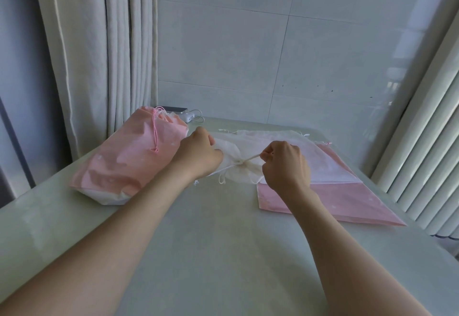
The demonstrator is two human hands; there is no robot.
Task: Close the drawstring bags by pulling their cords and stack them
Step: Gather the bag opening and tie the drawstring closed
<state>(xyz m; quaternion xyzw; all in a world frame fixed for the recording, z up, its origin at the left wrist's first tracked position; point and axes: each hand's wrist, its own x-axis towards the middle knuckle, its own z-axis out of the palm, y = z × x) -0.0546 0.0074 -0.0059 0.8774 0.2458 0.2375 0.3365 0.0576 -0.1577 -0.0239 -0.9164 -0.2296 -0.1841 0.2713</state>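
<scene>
Cinching time on the white bag [248, 141], which lies in the middle of the surface [211, 236] with its right side overlapping a flat pink bag [323, 199]. To do this well, I'd say, draw the cord [252, 158] straight out from the gathered neck, low and level, while the other hand anchors the cloth close beside that neck. A crooked or upward tug would likely drag the light fabric along instead of puckering it. The mouth already looks bunched tight, so a short, firm finish should do. A hard yank risks sliding the bag off the pink one beneath. Now the hands: the right hand [285, 164] is closed, thumb and forefinger pinching the cord, which runs taut to the neck. The left hand [198, 153] has its fingers curled into the bunched white fabric, bracing it. Off to the left waits a drawn-up pink bag [129, 166], the likely stack.
</scene>
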